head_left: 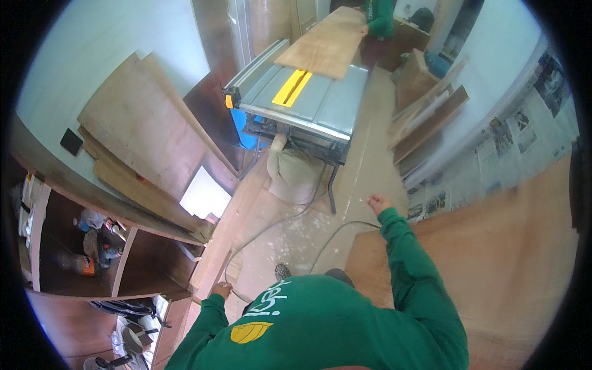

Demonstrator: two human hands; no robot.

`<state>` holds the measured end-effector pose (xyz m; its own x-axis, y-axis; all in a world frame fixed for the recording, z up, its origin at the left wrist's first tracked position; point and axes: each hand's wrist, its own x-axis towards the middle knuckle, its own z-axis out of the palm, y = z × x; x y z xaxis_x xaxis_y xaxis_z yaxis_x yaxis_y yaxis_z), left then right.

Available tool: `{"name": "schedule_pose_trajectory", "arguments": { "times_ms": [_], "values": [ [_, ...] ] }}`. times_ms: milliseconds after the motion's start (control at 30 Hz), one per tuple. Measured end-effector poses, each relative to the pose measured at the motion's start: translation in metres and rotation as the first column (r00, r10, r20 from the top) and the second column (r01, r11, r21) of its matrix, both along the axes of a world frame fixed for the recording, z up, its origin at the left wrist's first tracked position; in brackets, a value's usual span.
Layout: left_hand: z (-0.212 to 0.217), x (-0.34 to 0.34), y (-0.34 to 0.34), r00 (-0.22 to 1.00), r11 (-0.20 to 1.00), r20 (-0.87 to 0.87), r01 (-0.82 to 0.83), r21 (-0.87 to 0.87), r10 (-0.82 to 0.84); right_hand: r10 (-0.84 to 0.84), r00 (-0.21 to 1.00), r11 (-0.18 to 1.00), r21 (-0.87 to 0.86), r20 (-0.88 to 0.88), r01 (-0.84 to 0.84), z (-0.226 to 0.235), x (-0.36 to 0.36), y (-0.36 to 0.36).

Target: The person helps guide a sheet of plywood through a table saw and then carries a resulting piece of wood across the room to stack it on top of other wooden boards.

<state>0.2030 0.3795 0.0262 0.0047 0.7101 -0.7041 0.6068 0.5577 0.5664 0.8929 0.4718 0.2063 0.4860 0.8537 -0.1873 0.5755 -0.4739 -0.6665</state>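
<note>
Standing before the table saw [259, 92], a person in a green sweatshirt [345, 320] holds the right hand [382, 204] out over the floor, fingers loosely curled, near the edge of a broad plywood sheet [475, 265], though from where I am I can't tell whether anything is pinched in it. Low on the other side, the left hand [222, 290] is just beside the long wooden planks [216, 250] and a loop of cable [264, 232], too small to tell how its fingers stand. Across the saw's far end, beyond its yellow insert [285, 94], lies a long board [324, 43], with a co-worker's hand [364, 29] at its right edge.
</note>
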Motion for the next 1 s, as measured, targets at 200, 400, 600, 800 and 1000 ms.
{"name": "schedule_pose_trajectory", "arguments": {
  "times_ms": [200,400,600,800,1000],
  "values": [
    [0.032,0.034,0.035,0.946,0.928,0.185,-0.303,0.217,0.266,0.146,0.949,0.979,0.098,0.279,-0.18,0.067,0.055,0.187],
    [0.016,0.074,-0.071,0.964,0.943,-0.211,-0.085,0.323,0.159,0.236,0.87,0.859,0.325,0.432,-0.394,0.031,0.13,0.406],
    [0.017,0.189,-0.172,0.928,0.971,-0.334,0.213,0.106,-0.167,0.34,0.672,0.904,-0.032,0.659,-0.426,-0.036,0.196,0.556],
    [0.058,0.268,-0.184,0.892,0.887,-0.192,-0.439,-0.145,0.41,0.455,0.676,0.881,-0.184,0.579,-0.435,-0.049,0.177,0.62],
    [0.069,0.276,-0.165,0.843,0.824,-0.142,-0.537,-0.182,0.518,0.516,0.638,0.848,-0.237,0.572,-0.474,-0.048,0.159,0.629]
  ]
}}
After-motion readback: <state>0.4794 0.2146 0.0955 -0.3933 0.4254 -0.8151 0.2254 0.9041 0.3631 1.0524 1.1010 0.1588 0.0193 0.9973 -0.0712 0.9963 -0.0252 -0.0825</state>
